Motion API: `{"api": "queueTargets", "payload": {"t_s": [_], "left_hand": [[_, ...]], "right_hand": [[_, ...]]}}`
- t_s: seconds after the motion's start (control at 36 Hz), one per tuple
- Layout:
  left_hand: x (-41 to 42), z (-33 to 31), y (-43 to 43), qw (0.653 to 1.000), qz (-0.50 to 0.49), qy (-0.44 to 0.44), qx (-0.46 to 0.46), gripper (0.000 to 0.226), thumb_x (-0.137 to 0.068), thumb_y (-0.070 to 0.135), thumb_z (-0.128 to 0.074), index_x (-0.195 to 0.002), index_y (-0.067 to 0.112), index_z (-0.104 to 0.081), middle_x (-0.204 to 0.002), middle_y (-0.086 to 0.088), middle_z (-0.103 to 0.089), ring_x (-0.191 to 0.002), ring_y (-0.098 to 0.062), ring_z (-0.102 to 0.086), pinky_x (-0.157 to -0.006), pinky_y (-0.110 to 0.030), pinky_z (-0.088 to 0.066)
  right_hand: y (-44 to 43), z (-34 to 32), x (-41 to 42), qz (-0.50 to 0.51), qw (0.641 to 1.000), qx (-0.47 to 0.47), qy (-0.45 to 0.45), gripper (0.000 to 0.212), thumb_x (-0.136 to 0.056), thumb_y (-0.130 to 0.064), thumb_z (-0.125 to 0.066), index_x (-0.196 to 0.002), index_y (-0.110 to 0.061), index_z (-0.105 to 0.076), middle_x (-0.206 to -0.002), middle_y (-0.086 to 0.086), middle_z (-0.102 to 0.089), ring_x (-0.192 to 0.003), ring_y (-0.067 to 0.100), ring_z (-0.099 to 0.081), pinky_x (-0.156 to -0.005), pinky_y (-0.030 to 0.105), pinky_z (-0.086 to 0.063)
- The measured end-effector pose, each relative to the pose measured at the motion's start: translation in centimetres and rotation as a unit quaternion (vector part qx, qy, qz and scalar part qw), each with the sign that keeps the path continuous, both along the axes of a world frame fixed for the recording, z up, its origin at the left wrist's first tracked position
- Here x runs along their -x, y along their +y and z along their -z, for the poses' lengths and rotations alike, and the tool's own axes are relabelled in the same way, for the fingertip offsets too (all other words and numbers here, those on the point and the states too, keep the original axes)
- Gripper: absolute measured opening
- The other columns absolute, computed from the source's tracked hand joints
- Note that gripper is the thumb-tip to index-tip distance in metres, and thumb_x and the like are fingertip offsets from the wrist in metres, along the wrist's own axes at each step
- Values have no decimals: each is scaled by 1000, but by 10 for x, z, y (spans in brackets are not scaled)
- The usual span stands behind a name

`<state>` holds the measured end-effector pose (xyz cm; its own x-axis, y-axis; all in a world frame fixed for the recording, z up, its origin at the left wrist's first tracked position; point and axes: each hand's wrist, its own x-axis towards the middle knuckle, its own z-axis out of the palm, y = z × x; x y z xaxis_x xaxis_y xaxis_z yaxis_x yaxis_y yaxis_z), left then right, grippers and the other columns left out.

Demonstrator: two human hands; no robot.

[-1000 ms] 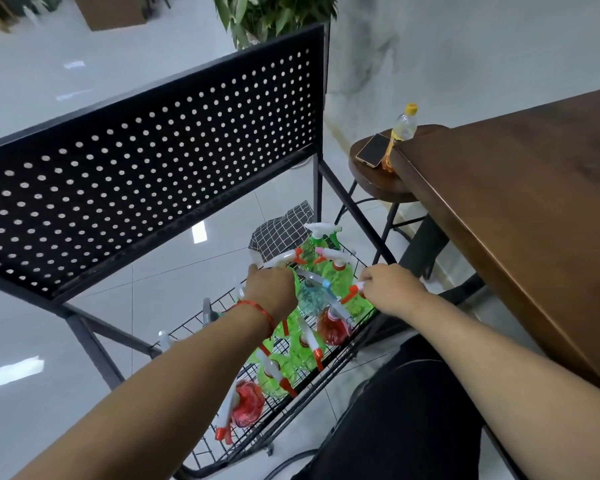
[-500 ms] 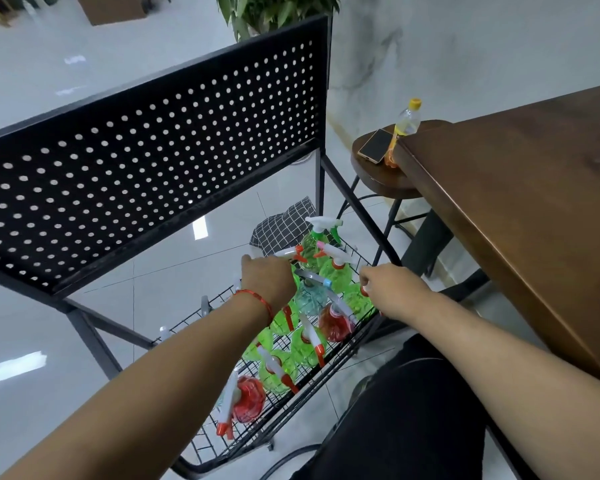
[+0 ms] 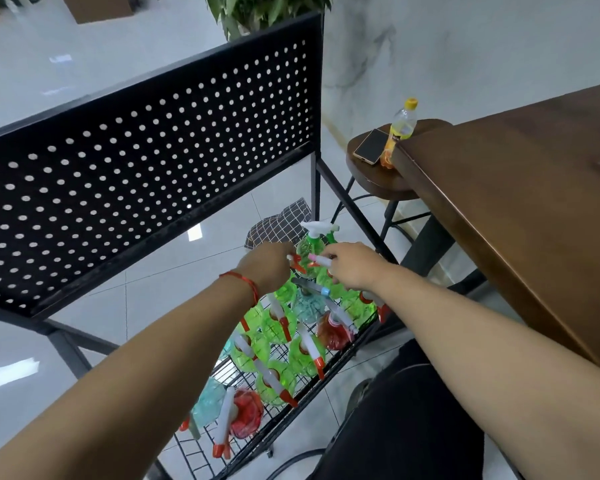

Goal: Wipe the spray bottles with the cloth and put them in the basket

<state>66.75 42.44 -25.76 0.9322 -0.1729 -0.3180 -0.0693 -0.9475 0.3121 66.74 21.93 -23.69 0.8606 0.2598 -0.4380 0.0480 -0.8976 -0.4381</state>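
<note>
there's a phone (image 3: 371, 146) and a yellow-capped drink bottle (image 3: 399, 129) on the stool (image 3: 381, 180) beside a wooden table (image 3: 534, 188)

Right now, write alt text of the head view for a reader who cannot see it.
Two bare hands, the left hand and the right hand, reach among translucent green, red and blue plastic spray bottles lying in a black wire basket beneath a black perforated metal panel. A dark checked cloth lies at the far end.
</note>
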Motion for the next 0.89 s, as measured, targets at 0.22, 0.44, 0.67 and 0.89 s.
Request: {"api": "queueTargets", "payload": {"t_s": [0.22, 0.44, 0.67, 0.89], "left_hand": [[1, 6, 3, 1000, -16, -19, 15, 28, -111, 31, -41, -117, 22, -66, -112, -8, -71, -100, -31, -66, -76, -36, -49], [4, 3, 5, 1000, 8, -11, -25, 23, -107, 28, -47, -109, 18, -68, -99, -5, -69, -91, -28, -66, -70, -34, -50], [11, 1, 5, 997, 11, -16, -76, 22, -106, 32, -51, -113, 21, -69, -103, -3, -70, -94, -27, -66, -71, -36, -53], [-9, -10, -2, 992, 60, -108, 2, 33, -103, 19, -53, -135, 24, -60, -121, -4, -67, -105, -28, -63, -78, -37, -50]], "right_hand": [[-14, 2, -11, -8, 998, 60, -5, 25, -102, -38, -51, -89, -27, -68, -99, -5, -77, -85, 21, -67, -75, 34, -49], [-16, -1, -5, -87, 988, 117, -43, 40, -95, 1, -53, -118, -23, -76, -125, 8, -66, -93, 25, -60, -75, 29, -40], [-12, -11, -3, -90, 983, 135, -82, 35, -99, -15, -57, -122, -34, -76, -135, -1, -67, -115, 25, -66, -86, 34, -54], [-14, -16, -5, -56, 982, 104, -149, 29, -96, -16, -58, -116, -29, -74, -123, -3, -68, -107, 24, -64, -76, 32, -42]]}}
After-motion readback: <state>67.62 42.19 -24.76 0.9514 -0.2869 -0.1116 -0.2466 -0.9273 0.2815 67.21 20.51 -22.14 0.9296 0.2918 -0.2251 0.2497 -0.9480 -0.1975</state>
